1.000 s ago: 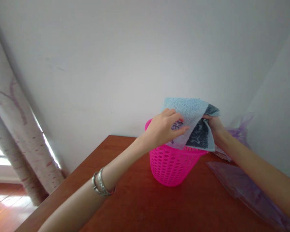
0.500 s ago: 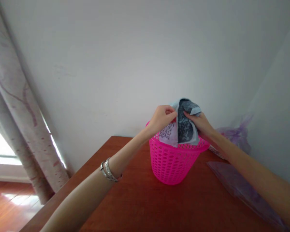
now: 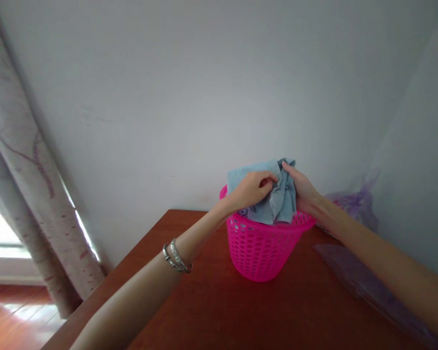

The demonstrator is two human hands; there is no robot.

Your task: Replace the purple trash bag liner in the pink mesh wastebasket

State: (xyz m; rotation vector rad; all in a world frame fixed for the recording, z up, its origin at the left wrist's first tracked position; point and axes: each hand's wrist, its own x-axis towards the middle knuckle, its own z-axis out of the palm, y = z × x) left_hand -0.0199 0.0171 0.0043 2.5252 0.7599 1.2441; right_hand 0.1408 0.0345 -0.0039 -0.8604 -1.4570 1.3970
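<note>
A light blue cloth (image 3: pixel 285 197) is bunched up over the top of a bright pink perforated basket (image 3: pixel 261 250), which stands upright on a red-brown wooden table (image 3: pixel 211 301). My left hand (image 3: pixel 257 187), below a wrist wearing silver bracelets (image 3: pixel 177 256), pinches the cloth near its middle with curled fingers. On the cloth's right side my right hand (image 3: pixel 301 187) grips it, thumb on top and the other fingers largely hidden. Part of a patterned fabric shows under the cloth at the basket's left rim.
A knotted translucent purple bag (image 3: pixel 359 206) lies behind my right forearm. Another flat purple plastic sheet (image 3: pixel 354 272) rests on the table's right side, partly under that arm. A patterned curtain (image 3: pixel 32 160) hangs at the left by a bright window. A pale wall rises behind.
The cloth's dark grey patterned face has mostly turned out of sight, and its light blue side now shows, folded and spread to the left. My left hand has shifted slightly right and down.
</note>
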